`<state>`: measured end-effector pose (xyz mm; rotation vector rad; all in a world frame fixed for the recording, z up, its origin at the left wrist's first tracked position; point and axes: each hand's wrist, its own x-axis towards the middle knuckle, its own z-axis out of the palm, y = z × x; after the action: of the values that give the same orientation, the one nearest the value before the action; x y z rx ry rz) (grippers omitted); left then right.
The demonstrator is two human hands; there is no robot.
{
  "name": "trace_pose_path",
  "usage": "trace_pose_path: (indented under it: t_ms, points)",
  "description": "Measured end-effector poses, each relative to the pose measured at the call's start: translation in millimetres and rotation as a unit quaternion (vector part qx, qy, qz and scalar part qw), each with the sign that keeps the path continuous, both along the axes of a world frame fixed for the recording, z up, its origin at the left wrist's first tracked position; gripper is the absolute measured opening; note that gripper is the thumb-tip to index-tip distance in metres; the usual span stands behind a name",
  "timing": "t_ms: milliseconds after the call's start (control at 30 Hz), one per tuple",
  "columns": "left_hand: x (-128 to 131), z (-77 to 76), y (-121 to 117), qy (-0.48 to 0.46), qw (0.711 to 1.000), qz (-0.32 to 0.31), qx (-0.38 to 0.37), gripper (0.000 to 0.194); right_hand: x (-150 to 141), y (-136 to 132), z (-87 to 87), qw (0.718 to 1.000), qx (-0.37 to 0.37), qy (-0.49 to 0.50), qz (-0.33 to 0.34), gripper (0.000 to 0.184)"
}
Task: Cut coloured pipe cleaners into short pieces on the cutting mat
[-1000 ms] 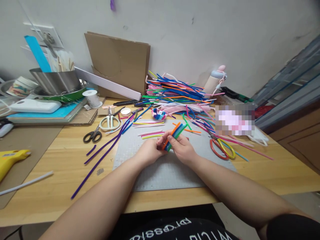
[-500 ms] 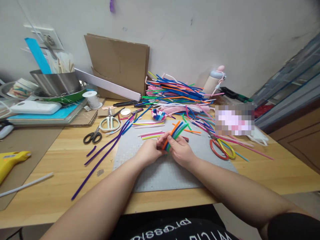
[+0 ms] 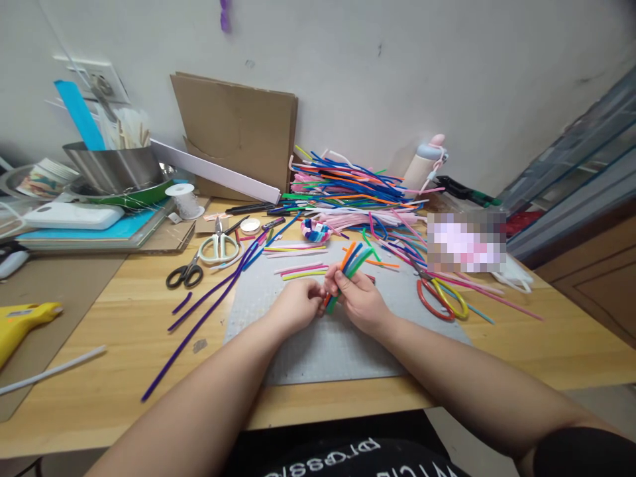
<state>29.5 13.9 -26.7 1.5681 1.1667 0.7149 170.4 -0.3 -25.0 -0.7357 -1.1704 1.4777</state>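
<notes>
A small bundle of short pipe cleaners [image 3: 354,262], orange, blue and green, leans upright over the grey cutting mat [image 3: 338,358]. My right hand [image 3: 362,297] is closed round its middle, the thumb pressed across the front. Beside the bundle's lower end is my left hand [image 3: 297,303], its fingers curled and pinched together; what they grip there is hidden. Just behind the hands lie short pink and yellow pipe cleaners [image 3: 304,271] in small rows. A striped pipe-cleaner ring [image 3: 315,230] in pink, white and blue rests beyond them.
Red-and-yellow-handled scissors [image 3: 442,298] lie to the right, white-handled scissors [image 3: 218,246] and black-handled scissors [image 3: 185,275] to the left. A heap of long pipe cleaners [image 3: 352,182] fills the back. Purple pipe cleaners [image 3: 199,328] and a yellow glue gun [image 3: 24,321] are at left.
My left hand has slid slightly down and left from the bundle, its fingers drawing together at the lower end. The right hand keeps its hold, and the bundle's tops fan slightly wider.
</notes>
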Motion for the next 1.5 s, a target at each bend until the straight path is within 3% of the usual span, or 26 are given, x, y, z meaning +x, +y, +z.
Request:
trace_pose_path:
  t_ms: [133,200,267,367,433,567,633,700,800,900,967,1100,1267,1433,1500]
  points:
    - [-1.3,20.1,-3.6,-0.056,0.993,0.1,0.026,0.023,-3.0,-5.6,10.7,0.994,-0.085,0.059,0.032,0.025]
    - [-1.2,32.5,-8.8,-0.128,0.988,0.081,0.009,0.031,-6.1,-11.0,14.5,0.982,-0.143,0.089,0.087,0.024]
    - [0.3,40.0,-14.8,-0.176,0.982,0.041,-0.058,0.036,-9.9,-16.9,14.7,0.965,-0.19,0.106,0.144,0.028]
    - [3.7,39.2,-20.5,-0.175,0.971,0.027,-0.162,0.04,-14.2,-23.2,10.1,0.948,-0.234,0.109,0.186,0.033]
    - [4.4,35.8,-20.8,-0.163,0.969,0.021,-0.182,0.041,-13.6,-23.7,7.2,0.949,-0.235,0.088,0.19,0.031]
    - [-1.2,39.9,-16.6,-0.189,0.976,0.046,-0.096,0.032,0.4,-13.6,9.3,0.966,-0.164,-0.022,0.2,0.028]
    - [-6.0,46.9,-14.6,-0.21,0.975,0.073,-0.023,0.029,10.6,-5.5,13.8,0.98,-0.106,-0.081,0.15,0.034]
    - [-10.1,52.7,-13.6,-0.2,0.977,0.072,0.003,0.027,18.8,1.3,18.7,0.989,-0.043,-0.117,0.075,0.036]
    - [-13.6,53.4,-13.6,-0.091,0.996,0.003,-0.019,0.028,23.5,5.8,22.8,0.993,0.018,-0.113,0.01,0.041]
    - [-13.9,44.8,-12.5,0.044,0.994,-0.098,0.01,0.03,22.0,6.6,19.3,0.99,0.036,-0.134,0.018,0.041]
    - [-13.6,36.8,-9.8,0.107,0.986,-0.12,0.045,0.028,20.6,8.3,12.4,0.983,0.022,-0.174,0.049,0.029]
    - [-15.3,23.7,-1.5,0.223,0.967,-0.071,0.1,0.022,20.0,15.0,-4.5,0.962,0.009,-0.269,0.034,0.02]
    - [-21.4,20.5,2.5,0.276,0.951,-0.058,0.126,0.014,21.4,16.9,-11.3,0.936,0.038,-0.348,0.029,0.005]
    - [-24.0,20.9,1.5,0.298,0.943,-0.05,0.137,0.009,24.7,12.4,-7.3,0.867,0.197,-0.457,-0.004,0.027]
    - [-23.6,21.4,1.6,0.294,0.945,-0.041,0.139,0.009,26.1,12.4,-5.8,0.855,0.231,-0.463,-0.004,0.032]
